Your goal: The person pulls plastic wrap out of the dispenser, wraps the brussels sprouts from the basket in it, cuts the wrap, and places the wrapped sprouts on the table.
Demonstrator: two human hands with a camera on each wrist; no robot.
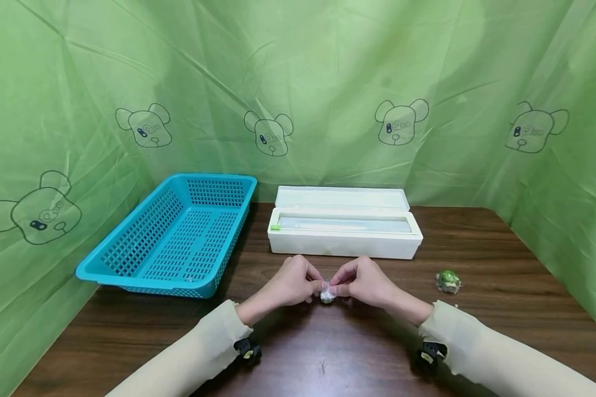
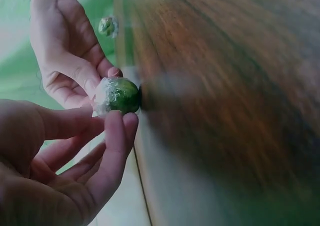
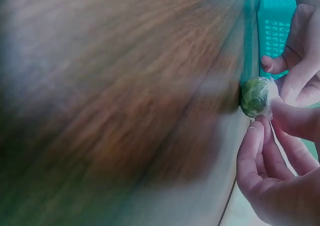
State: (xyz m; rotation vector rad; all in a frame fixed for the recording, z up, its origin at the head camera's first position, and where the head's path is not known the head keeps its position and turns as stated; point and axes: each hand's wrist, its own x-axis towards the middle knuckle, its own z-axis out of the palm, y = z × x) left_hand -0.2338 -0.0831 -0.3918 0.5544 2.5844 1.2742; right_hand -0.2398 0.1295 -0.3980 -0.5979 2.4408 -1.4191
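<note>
A small round green item (image 3: 254,98), leafy like a Brussels sprout, sits on the table wrapped in crinkled cling film (image 2: 106,93). My left hand (image 1: 298,281) and right hand (image 1: 367,282) meet over it from either side. Thumbs and fingers of both pinch the bunched film at its top. In the left wrist view, the fingertips of the left hand (image 2: 75,156) also touch the item's side. The right hand (image 3: 280,171) shows the same curled pinch in the right wrist view. Part of the film is hidden behind the fingers.
Behind the hands stands a white cling film box (image 1: 345,242), its lid raised, with a green slider at the left. A blue plastic basket (image 1: 213,289) is at the left. Another film-wrapped green item (image 1: 448,281) lies at the right. Green curtains (image 1: 328,82) enclose the table.
</note>
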